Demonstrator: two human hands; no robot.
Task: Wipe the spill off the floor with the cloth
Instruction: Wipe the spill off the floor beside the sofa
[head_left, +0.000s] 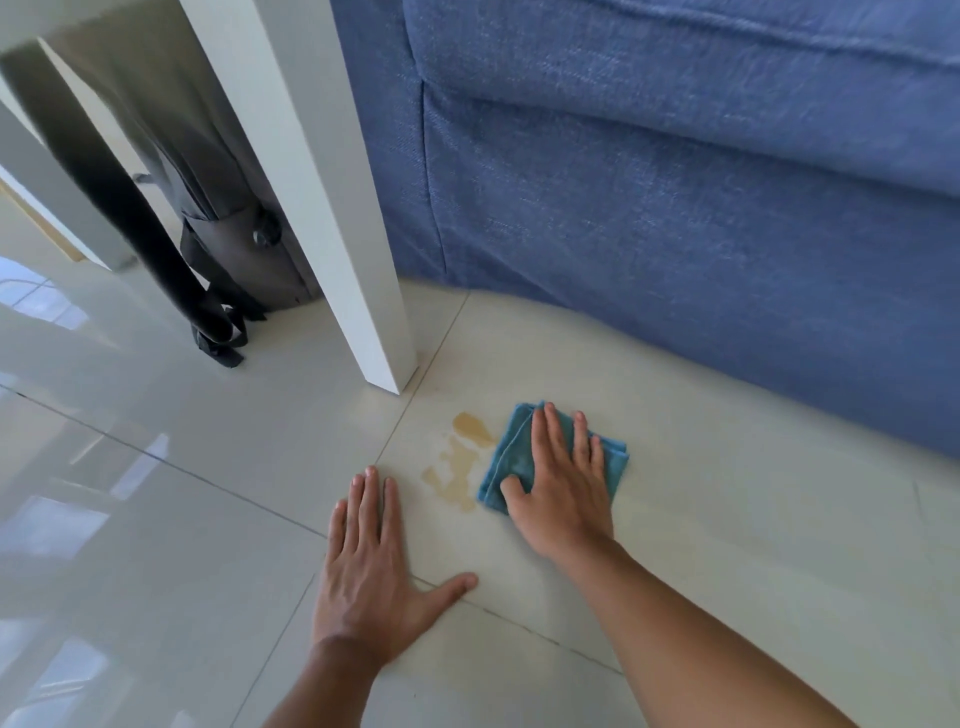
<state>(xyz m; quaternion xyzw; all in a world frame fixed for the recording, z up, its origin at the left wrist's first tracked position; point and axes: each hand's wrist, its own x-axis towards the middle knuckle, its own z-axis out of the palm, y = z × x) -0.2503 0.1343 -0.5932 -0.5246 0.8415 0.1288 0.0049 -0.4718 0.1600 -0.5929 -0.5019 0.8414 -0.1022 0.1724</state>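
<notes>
My right hand (563, 499) presses the cloth (519, 452) flat under spread fingers (550, 436), the spill (460, 462) just left of it, running away from me, while my left hand (371, 577) braces open-palmed on the floor (156, 519).

Single head view, worn high, angled forward and down, close over the tiled floor (156, 519); sofa (675, 208) front fills far right.

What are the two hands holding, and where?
The right hand presses flat on top of the folded blue cloth, not gripping it. The left hand lies empty on the floor.
</notes>
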